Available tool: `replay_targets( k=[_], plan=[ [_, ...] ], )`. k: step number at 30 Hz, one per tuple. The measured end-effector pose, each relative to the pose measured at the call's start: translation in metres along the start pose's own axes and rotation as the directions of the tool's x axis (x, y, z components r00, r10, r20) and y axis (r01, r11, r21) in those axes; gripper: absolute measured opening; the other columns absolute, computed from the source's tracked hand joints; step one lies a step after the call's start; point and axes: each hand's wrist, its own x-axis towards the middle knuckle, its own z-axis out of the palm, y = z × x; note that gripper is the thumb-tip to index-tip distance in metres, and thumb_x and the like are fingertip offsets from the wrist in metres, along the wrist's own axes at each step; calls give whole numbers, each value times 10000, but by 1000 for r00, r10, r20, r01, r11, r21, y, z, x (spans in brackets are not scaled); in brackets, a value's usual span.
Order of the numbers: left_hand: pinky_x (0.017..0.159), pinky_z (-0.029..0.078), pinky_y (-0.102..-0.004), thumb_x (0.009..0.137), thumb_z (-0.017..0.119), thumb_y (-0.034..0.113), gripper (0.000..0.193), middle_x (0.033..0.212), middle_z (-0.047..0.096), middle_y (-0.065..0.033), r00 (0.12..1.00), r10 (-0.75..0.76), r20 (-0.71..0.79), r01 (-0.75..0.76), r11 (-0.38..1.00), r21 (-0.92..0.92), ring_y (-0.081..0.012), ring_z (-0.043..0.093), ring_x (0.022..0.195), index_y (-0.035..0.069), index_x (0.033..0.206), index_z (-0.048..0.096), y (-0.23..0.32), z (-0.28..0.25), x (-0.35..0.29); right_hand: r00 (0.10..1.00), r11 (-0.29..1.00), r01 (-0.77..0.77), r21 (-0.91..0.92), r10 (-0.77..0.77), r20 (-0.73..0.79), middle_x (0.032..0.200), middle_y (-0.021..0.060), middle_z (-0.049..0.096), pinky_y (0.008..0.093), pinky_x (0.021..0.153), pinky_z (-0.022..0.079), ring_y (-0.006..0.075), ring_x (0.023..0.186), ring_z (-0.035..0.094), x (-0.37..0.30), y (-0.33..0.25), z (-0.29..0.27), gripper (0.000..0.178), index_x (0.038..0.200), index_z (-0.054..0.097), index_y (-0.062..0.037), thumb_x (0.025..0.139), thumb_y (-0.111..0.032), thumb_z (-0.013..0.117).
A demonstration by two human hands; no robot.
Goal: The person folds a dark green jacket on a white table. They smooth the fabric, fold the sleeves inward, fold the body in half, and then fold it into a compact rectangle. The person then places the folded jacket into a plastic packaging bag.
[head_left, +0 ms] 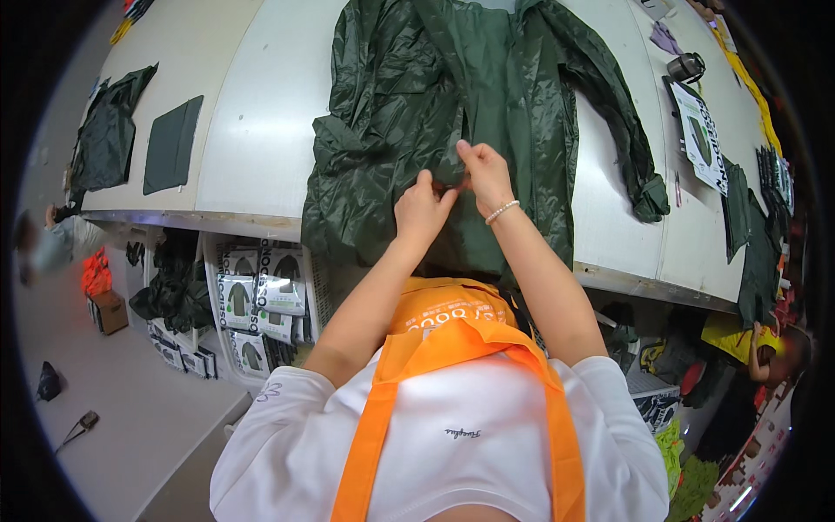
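Note:
A dark green rain jacket (pixel 391 113) lies spread over the white table, its front open and its hem hanging over the near edge. My left hand (pixel 422 209) pinches the jacket's front near the hem, fingers closed on the cloth. Just to its right, my right hand (pixel 487 178) is closed on the front edge of the same jacket, thumb and finger together at the opening. One sleeve (pixel 609 104) stretches out to the right and ends in a gathered cuff. A bracelet of pale beads (pixel 502 211) circles my right wrist.
On the table (pixel 261 130) to the left lie a folded dark green piece (pixel 172 146) and another garment (pixel 113 130). To the right are a printed package (pixel 698 135) and a dark metal cup (pixel 686 68). Below stands a white basket of packaged jackets (pixel 261 300). People work at both sides.

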Motion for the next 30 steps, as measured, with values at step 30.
replay_targets(
  k=[30],
  plan=[
    [539, 456, -281, 862, 171, 740, 890, 691, 635, -121, 249, 12, 969, 644, 745, -174, -180, 538, 497, -24, 890, 626, 10, -33, -30, 943, 824, 282, -492, -333, -18, 580, 117, 483, 319, 517, 430, 202, 509, 493, -7, 27, -14, 159, 735, 480, -11, 709, -91, 615]
  ],
)
